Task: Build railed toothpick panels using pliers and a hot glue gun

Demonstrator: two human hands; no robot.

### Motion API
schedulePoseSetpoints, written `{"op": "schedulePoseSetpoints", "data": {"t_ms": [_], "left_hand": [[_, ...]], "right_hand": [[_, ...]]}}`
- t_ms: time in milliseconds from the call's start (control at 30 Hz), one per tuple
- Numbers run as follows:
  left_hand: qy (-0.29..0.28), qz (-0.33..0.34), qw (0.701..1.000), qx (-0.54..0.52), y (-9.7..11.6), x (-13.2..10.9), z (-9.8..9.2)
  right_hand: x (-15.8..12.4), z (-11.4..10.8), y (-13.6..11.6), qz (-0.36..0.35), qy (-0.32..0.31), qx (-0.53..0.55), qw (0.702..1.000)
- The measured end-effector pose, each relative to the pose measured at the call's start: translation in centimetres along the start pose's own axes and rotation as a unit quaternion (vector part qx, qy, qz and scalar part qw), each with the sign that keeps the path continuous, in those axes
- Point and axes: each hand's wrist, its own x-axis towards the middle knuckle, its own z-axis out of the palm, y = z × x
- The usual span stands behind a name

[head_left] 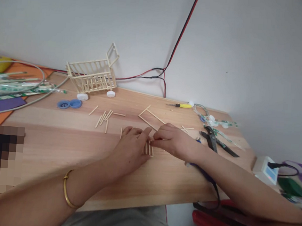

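Observation:
Near the table's front edge my left hand (131,146) is wrapped around a small frame of wooden sticks (148,149), pressing it to the tabletop. Its parallel sticks show between my thumb and fingers; the rest is hidden under my palm. My right hand (170,139) is closed in a pinch at the frame's right end, and what lies between its fingertips is hidden. Behind my right hand lies an open outline of longer sticks (148,120), partly covered by my knuckles. Several short loose sticks (103,118) are scattered to the left.
A stick-built cart (91,77) with white cap wheels stands against the wall. Blue caps (69,103) lie before it. To the right are a yellow-handled screwdriver (184,106), black pliers (211,138), tape (201,110) and a power strip (266,169). A blue corded tool (201,171) lies under my right forearm.

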Motion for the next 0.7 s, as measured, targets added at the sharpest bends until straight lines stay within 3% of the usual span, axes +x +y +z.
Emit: {"op": "schedulePoseSetpoints", "data": {"t_ms": [200,467,600,700], "left_hand": [[-0.002,0.009,1.000,0.006,-0.2,-0.1,-0.1],[-0.015,0.011,0.997,0.080,-0.2,-0.2,-0.8],[0.079,-0.004,0.993,0.083,-1.0,-0.1,-3.3],[0.186,-0.074,0.976,0.085,-2.2,-0.6,-5.8]], "right_hand": [[-2.6,-0.1,-1.3,0.083,0.049,-0.030,0.995],[-3.8,1.1,-4.5,0.224,0.089,0.060,0.969],[-2.6,1.5,-4.7,0.271,0.082,0.093,0.954],[-1.7,2.0,-4.7,0.302,0.036,0.103,0.947]]}}
